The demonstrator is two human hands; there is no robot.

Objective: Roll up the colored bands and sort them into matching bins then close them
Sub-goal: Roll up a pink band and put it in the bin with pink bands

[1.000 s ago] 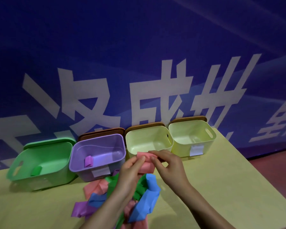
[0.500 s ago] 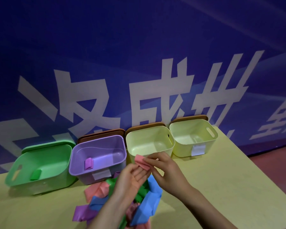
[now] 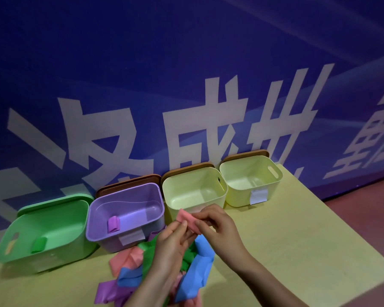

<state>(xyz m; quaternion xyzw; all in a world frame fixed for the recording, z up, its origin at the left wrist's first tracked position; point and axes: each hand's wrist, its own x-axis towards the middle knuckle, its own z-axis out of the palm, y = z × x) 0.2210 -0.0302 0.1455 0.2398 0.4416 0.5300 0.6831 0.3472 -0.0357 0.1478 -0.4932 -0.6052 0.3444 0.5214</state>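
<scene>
- Both hands pinch a pink band [image 3: 187, 222] above the pile of bands [image 3: 155, 275]: left hand [image 3: 173, 242] at its near end, right hand [image 3: 217, 227] at its right.
- Four open bins stand along the far edge of the counter [image 3: 286, 251]: green bin [image 3: 42, 229], purple bin [image 3: 124, 213], two yellow bins [image 3: 193, 191].
- The green and purple bins each hold one rolled band.

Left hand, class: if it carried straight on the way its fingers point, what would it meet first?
Probably the pink band that the left hand already pinches; beyond it, likely the pale yellow plastic bin, though depth is unclear.
</scene>
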